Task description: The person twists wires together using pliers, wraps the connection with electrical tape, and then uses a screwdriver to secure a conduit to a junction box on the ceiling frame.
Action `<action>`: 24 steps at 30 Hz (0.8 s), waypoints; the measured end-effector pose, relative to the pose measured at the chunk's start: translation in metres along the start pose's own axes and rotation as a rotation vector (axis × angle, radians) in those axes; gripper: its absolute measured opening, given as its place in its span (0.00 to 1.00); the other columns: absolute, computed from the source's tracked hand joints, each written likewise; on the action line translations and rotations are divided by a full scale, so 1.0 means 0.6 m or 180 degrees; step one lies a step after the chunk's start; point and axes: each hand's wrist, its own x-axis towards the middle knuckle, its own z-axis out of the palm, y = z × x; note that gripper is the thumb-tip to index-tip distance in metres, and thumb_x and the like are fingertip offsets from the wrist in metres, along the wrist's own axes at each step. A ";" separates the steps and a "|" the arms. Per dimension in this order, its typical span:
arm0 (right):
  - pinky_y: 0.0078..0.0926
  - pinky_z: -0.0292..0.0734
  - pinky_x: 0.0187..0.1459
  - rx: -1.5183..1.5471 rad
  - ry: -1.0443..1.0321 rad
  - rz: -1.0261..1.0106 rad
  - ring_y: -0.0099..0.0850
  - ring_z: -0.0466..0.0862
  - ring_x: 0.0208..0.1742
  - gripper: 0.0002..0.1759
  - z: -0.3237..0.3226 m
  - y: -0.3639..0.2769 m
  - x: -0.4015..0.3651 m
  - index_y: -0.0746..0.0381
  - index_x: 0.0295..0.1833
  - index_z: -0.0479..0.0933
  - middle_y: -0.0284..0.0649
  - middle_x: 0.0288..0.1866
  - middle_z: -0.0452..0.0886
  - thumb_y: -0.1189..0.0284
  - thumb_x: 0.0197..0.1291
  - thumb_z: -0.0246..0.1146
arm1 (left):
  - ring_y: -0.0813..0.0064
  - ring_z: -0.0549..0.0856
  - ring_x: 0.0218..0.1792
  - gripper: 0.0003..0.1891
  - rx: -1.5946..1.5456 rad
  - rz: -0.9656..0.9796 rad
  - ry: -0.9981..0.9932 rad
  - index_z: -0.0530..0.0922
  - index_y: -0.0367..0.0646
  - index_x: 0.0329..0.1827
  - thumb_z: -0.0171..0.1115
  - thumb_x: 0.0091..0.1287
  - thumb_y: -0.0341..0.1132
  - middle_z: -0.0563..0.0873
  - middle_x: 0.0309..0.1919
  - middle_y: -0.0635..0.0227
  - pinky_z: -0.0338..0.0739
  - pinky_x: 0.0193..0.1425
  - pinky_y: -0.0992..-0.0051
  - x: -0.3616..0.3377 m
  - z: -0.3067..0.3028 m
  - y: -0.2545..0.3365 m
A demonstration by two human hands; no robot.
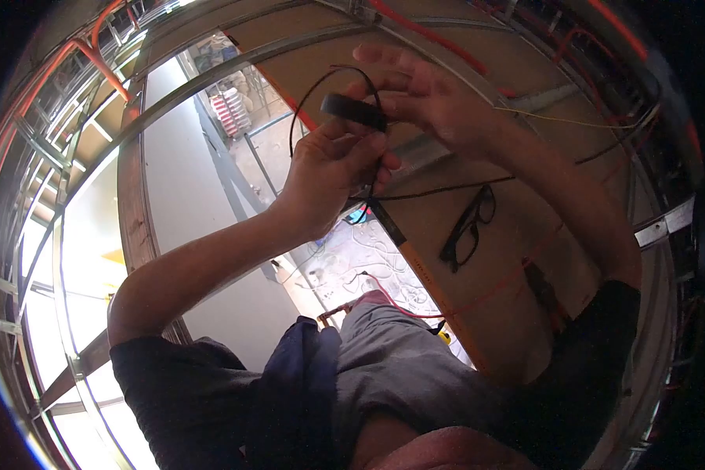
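The left hand [312, 174], at seven o'clock of the black roll [352, 111], pinches it between thumb and fingers. The right hand [448, 103] sits near three o'clock, its upper fingers extended and the lower ones curled close to the roll; whether these grip anything cannot be told. The roll, seen side-on and probably tape, is held up well clear of the board [486, 301]. The black cable [446, 188] loops over it at twelve and trails off toward three.

Good handling here likely means a firm left pinch, the right fingers working in short, even moves, and the loop kept clear so that it does not snag or twist.

The glasses [470, 229] and, farther out, the pliers [544, 296] lie toward half past four, best left undisturbed by the right elbow. No brand is legible; marks toward five o'clock, on the board's orange edge, resemble print but are too small to read.
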 end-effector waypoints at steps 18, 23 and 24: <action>0.23 0.73 0.47 -0.1780 0.0020 -0.0046 0.21 0.80 0.43 0.31 0.044 -0.097 -0.036 0.59 0.65 0.70 0.35 0.46 0.81 0.59 0.61 0.72 | 0.78 0.84 0.34 0.14 0.0271 0.0105 -0.0112 0.75 0.40 0.57 0.62 0.73 0.35 0.86 0.39 0.63 0.81 0.38 0.78 0.002 -0.006 0.003; 0.21 0.72 0.41 -0.3076 0.0523 0.0687 0.22 0.80 0.38 0.24 0.058 -0.122 -0.052 0.61 0.57 0.76 0.40 0.42 0.82 0.58 0.63 0.69 | 0.77 0.84 0.36 0.16 0.0460 0.0172 -0.0379 0.74 0.40 0.57 0.63 0.73 0.39 0.85 0.41 0.63 0.80 0.38 0.77 0.003 -0.007 0.004; 0.22 0.73 0.40 -0.3645 0.0626 0.0704 0.24 0.81 0.37 0.22 0.061 -0.123 -0.050 0.62 0.54 0.78 0.42 0.39 0.81 0.57 0.63 0.69 | 0.77 0.84 0.36 0.16 0.0516 0.0217 -0.0397 0.73 0.41 0.56 0.62 0.73 0.40 0.85 0.40 0.63 0.79 0.38 0.77 0.003 -0.006 0.004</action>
